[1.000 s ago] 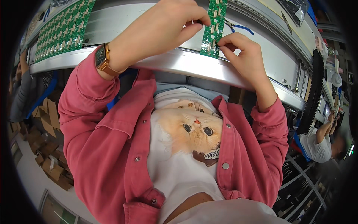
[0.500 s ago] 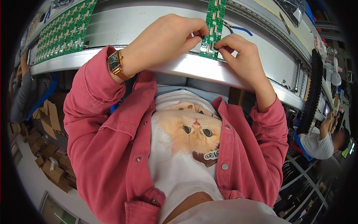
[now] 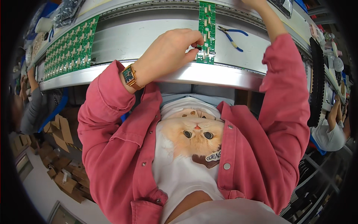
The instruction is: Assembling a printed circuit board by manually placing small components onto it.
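A narrow green circuit board (image 3: 207,40) with pale connectors lies across the metal rails of the bench. At its left edge my left hand (image 3: 178,45) is closed in a pinch, holding a small black component (image 3: 199,48) over the board. A small dark part (image 3: 212,53) sits near the board's close end. My right hand (image 3: 255,3) reaches to the top edge of the view, beyond the far rail. Its fingers are out of the picture, so what it touches is hidden. Blue-handled cutting pliers (image 3: 234,37) lie right of the board, their handles spread.
A large group of green circuit boards (image 3: 71,48) lies to the left. Bagged dark parts (image 3: 69,13) are at the far left. The near metal rail (image 3: 209,76) runs along the bench front. Other people work on both sides, and cardboard boxes (image 3: 71,179) stand on the floor.
My right hand has left the narrow board and moved up to the far side. My left hand stays at the board, still pinching the black component, slightly nearer. The view has shifted slightly.
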### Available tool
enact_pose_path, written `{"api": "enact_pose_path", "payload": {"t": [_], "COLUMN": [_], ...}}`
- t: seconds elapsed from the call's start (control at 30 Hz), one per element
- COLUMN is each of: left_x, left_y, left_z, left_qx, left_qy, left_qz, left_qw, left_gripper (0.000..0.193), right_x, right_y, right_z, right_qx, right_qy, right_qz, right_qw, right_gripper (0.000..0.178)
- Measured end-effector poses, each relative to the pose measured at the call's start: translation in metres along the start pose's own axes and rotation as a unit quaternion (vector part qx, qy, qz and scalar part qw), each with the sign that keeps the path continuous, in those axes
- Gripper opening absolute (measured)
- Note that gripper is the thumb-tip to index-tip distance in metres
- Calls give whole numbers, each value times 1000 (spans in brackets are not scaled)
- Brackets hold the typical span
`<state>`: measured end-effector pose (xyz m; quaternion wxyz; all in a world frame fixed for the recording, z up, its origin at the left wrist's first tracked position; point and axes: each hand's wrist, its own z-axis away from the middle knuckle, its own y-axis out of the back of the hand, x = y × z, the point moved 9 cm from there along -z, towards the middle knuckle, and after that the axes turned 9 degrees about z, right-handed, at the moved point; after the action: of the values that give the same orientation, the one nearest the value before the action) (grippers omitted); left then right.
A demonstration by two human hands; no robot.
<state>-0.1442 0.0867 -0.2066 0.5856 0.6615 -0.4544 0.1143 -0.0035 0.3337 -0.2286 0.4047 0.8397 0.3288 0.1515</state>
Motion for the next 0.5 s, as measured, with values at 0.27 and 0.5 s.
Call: {"api": "enact_pose_path", "payload": {"t": [0.27, 0.5], "left_x": [-3, -2], "left_y": [-12, -28], "left_z": [-7, -13], "left_qx": [-23, -25], "left_qy": [15, -6], "left_qz": [-31, -64], "left_qw": [999, 998], "left_gripper": [11, 9], "right_x": [-37, -54], "right_y": [-9, -1], "right_z": [-16, -9], "right_qx": [-59, -26], "right_qy": [49, 87], "right_qz": [25, 130], "right_qw": [997, 987], "right_gripper": [23, 10]}}
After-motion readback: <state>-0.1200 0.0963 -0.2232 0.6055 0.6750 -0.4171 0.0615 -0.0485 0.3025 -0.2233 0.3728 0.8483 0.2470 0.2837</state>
